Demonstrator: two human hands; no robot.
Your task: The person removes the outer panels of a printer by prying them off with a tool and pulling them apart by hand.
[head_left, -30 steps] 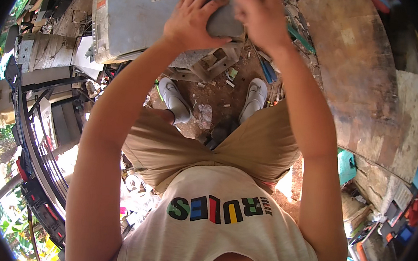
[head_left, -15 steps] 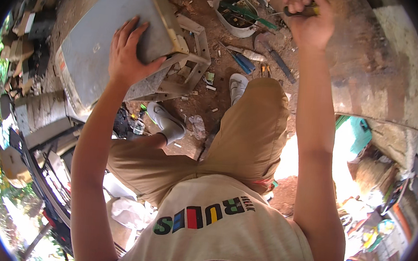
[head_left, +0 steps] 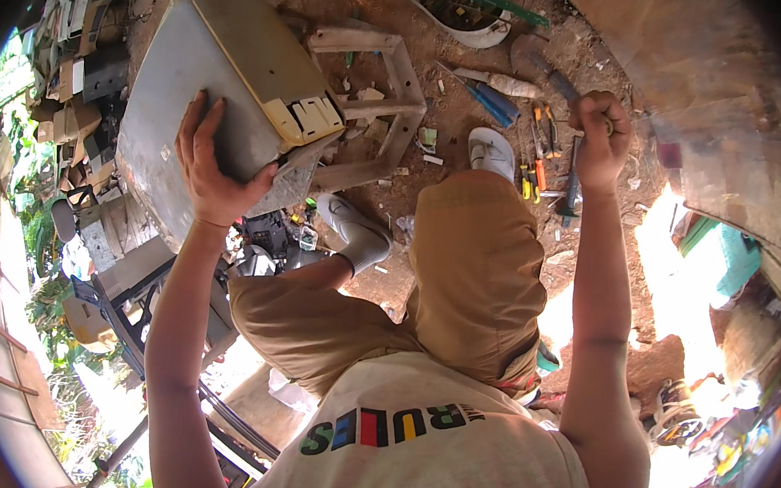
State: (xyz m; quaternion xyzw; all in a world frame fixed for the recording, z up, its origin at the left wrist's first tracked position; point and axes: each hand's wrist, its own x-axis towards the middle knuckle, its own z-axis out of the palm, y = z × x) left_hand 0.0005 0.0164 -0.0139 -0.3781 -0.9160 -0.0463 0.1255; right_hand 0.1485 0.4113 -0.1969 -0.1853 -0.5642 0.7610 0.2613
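Observation:
A grey metal casing (head_left: 158,106) with a yellowed side panel (head_left: 263,60) stands tilted at the left. My left hand (head_left: 213,161) rests on its grey face, fingers spread, thumb by the near corner. Out to the right, my right hand (head_left: 603,140) is closed in a fist around a screwdriver; only a yellow-green bit of its handle shows now. The fist covers the handle end of a hammer (head_left: 542,63) on the ground; whether it touches that is unclear. Below the fist lies a dark long-handled tool (head_left: 571,185).
A wooden frame (head_left: 408,76) stands against the casing. A white pail (head_left: 494,37) of scraps is at the far side. Blue-handled tools (head_left: 496,104) and orange-handled pliers (head_left: 551,133) lie on the dirt. A brown board (head_left: 688,75) fills the far right; boxes crowd the left.
My right hand has come down and nearer with the screwdriver. The view has shifted, showing more of the casing's yellowed side. My left hand stays on the grey face.

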